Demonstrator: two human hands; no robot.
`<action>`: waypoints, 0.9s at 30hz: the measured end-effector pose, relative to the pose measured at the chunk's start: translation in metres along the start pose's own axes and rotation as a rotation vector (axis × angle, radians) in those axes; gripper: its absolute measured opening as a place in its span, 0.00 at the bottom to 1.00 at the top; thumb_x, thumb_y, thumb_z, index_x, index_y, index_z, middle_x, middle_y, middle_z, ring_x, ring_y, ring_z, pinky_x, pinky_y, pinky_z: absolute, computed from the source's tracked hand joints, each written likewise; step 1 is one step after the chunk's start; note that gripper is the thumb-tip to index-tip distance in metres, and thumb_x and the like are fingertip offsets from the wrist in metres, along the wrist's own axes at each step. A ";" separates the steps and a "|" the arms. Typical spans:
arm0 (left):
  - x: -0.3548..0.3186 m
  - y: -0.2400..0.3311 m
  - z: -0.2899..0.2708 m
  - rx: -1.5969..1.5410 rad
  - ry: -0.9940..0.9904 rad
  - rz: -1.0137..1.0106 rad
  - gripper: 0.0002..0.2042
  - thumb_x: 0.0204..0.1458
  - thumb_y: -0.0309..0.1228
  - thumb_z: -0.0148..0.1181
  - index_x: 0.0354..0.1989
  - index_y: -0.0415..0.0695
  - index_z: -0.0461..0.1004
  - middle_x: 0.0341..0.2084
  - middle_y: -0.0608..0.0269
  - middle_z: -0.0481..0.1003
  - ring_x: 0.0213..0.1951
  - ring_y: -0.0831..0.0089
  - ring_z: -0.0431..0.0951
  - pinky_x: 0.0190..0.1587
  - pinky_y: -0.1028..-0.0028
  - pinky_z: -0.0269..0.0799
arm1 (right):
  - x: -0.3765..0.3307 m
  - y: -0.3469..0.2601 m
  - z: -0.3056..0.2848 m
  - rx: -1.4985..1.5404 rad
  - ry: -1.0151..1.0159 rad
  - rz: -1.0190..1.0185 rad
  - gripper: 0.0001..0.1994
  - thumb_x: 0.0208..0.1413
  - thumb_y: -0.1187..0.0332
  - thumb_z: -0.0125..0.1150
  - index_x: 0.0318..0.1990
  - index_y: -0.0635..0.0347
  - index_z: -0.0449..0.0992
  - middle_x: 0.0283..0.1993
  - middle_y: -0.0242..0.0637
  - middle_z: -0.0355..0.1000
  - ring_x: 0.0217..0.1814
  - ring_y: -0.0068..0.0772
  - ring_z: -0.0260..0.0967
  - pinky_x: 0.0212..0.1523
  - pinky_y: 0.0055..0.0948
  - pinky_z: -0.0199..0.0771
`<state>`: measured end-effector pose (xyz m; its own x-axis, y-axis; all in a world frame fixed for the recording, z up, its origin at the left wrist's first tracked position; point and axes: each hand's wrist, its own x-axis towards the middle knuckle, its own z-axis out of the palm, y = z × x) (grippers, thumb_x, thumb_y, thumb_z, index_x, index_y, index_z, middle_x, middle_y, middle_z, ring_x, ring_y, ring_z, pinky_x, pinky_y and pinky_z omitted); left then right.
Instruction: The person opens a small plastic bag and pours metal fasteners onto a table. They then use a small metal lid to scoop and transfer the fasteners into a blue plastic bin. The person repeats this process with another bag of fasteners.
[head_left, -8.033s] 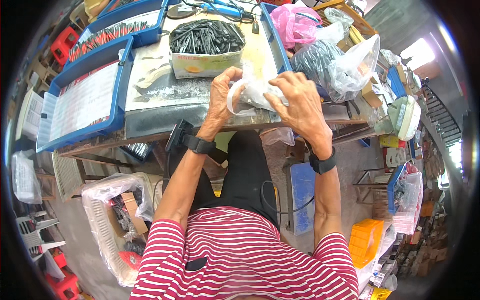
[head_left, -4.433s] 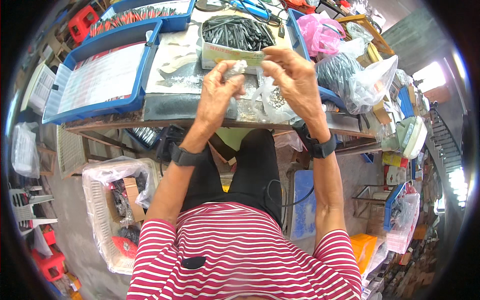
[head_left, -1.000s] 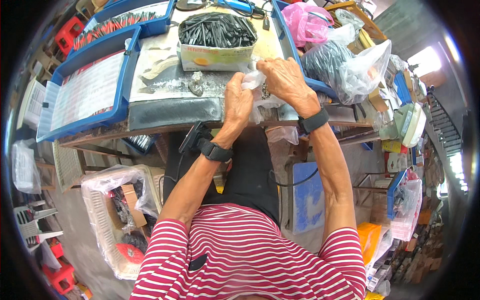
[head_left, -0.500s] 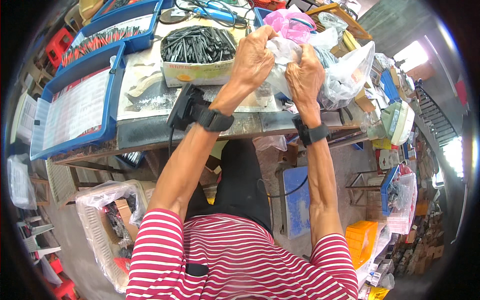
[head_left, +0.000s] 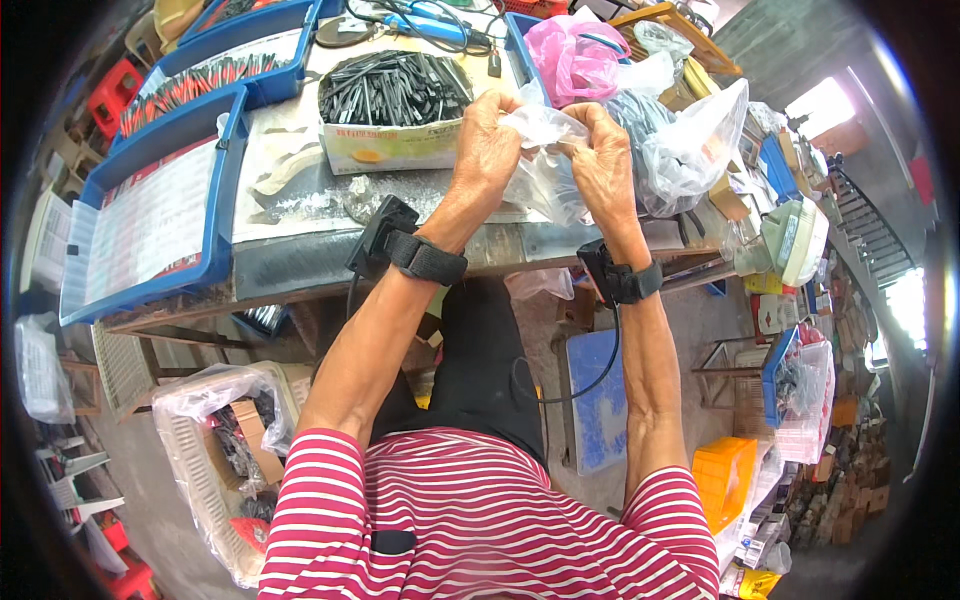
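Between my two hands a clear plastic bag point(head_left: 548, 180) is gripped by its bunched upper part, with its body hanging over the table's front edge. My left hand point(head_left: 486, 150) pinches one side of the bag, its fingers closed. On the other side, my right hand point(head_left: 604, 160) is closed on the same plastic. What the bag contains I cannot make out. Just left of my left hand stands an open carton point(head_left: 395, 148) heaped with thin black strips point(head_left: 395, 88). Beyond my right hand lie a pink plastic bag point(head_left: 572, 60) and a filled clear bag point(head_left: 695, 150).
Blue trays point(head_left: 225, 190) line the table's left side, one holding red and black pieces point(head_left: 215, 85). A blue tool with a cable point(head_left: 425, 25) lies at the back. Below stand a lined basket point(head_left: 185, 470), a blue stool point(head_left: 597, 400) and an orange bin point(head_left: 722, 480).
Both hands have come slightly nearer to me, and my left has shifted a little left. The plastic between them is now spread wider and its hanging body shows more.
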<state>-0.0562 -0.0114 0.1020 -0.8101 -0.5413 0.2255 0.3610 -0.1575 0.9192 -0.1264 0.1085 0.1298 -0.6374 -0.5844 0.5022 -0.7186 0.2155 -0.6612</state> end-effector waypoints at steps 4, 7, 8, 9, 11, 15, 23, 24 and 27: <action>0.002 -0.013 -0.006 0.000 0.016 -0.009 0.08 0.44 0.21 0.48 0.34 0.35 0.70 0.26 0.62 0.72 0.27 0.78 0.71 0.31 0.79 0.67 | -0.006 0.002 -0.004 0.294 -0.106 0.135 0.15 0.44 0.77 0.53 0.42 0.69 0.70 0.32 0.34 0.71 0.33 0.21 0.66 0.35 0.20 0.67; 0.008 -0.026 -0.014 0.007 -0.030 0.015 0.12 0.40 0.19 0.46 0.35 0.35 0.69 0.27 0.62 0.71 0.29 0.76 0.71 0.34 0.78 0.67 | -0.009 0.008 -0.009 0.431 -0.227 0.264 0.15 0.43 0.76 0.52 0.41 0.70 0.71 0.30 0.32 0.70 0.31 0.18 0.64 0.34 0.18 0.65; 0.009 -0.031 -0.014 0.001 -0.025 -0.005 0.13 0.39 0.18 0.45 0.36 0.35 0.69 0.28 0.62 0.71 0.30 0.76 0.70 0.35 0.78 0.67 | -0.009 0.011 -0.010 0.473 -0.266 0.288 0.14 0.44 0.75 0.53 0.41 0.70 0.71 0.30 0.32 0.70 0.31 0.18 0.64 0.34 0.18 0.64; 0.010 -0.034 -0.014 -0.005 -0.021 -0.026 0.14 0.39 0.18 0.44 0.37 0.35 0.69 0.28 0.62 0.71 0.31 0.76 0.70 0.36 0.79 0.67 | -0.009 0.014 -0.011 0.515 -0.305 0.312 0.13 0.45 0.74 0.54 0.40 0.70 0.72 0.30 0.31 0.70 0.31 0.18 0.64 0.34 0.18 0.64; 0.011 -0.038 -0.016 -0.025 -0.017 -0.026 0.14 0.39 0.18 0.44 0.37 0.35 0.68 0.29 0.61 0.70 0.31 0.76 0.70 0.36 0.78 0.68 | -0.009 0.018 -0.009 0.576 -0.308 0.382 0.13 0.47 0.71 0.57 0.39 0.70 0.73 0.30 0.30 0.70 0.31 0.18 0.64 0.34 0.18 0.64; 0.011 -0.035 -0.021 -0.045 -0.010 -0.085 0.14 0.40 0.18 0.43 0.38 0.34 0.67 0.31 0.59 0.70 0.31 0.75 0.71 0.35 0.78 0.69 | -0.009 0.021 -0.007 0.698 -0.407 0.508 0.14 0.48 0.65 0.63 0.36 0.69 0.74 0.30 0.28 0.70 0.30 0.16 0.62 0.33 0.18 0.62; 0.005 -0.019 -0.033 -0.015 -0.080 -0.176 0.17 0.44 0.24 0.50 0.45 0.34 0.63 0.35 0.54 0.69 0.37 0.70 0.71 0.41 0.71 0.70 | -0.011 0.020 0.008 0.486 -0.420 0.381 0.12 0.49 0.64 0.62 0.32 0.68 0.76 0.25 0.29 0.70 0.24 0.15 0.60 0.24 0.18 0.58; 0.003 -0.015 -0.035 0.080 -0.104 -0.184 0.19 0.45 0.24 0.52 0.48 0.34 0.62 0.37 0.54 0.69 0.38 0.69 0.71 0.44 0.70 0.69 | -0.012 0.020 0.011 0.489 -0.364 0.399 0.12 0.49 0.64 0.61 0.32 0.68 0.76 0.26 0.29 0.70 0.24 0.15 0.60 0.24 0.18 0.57; -0.015 -0.003 -0.038 0.391 -0.191 0.137 0.24 0.46 0.28 0.53 0.53 0.37 0.59 0.42 0.51 0.66 0.43 0.65 0.68 0.47 0.65 0.67 | -0.010 0.019 0.014 0.529 -0.285 0.413 0.12 0.51 0.64 0.60 0.30 0.68 0.76 0.25 0.28 0.70 0.24 0.15 0.60 0.24 0.17 0.57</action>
<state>-0.0275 -0.0342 0.0837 -0.8508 -0.3679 0.3753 0.2987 0.2490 0.9213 -0.1298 0.1072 0.1041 -0.6787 -0.7335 0.0368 -0.1586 0.0975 -0.9825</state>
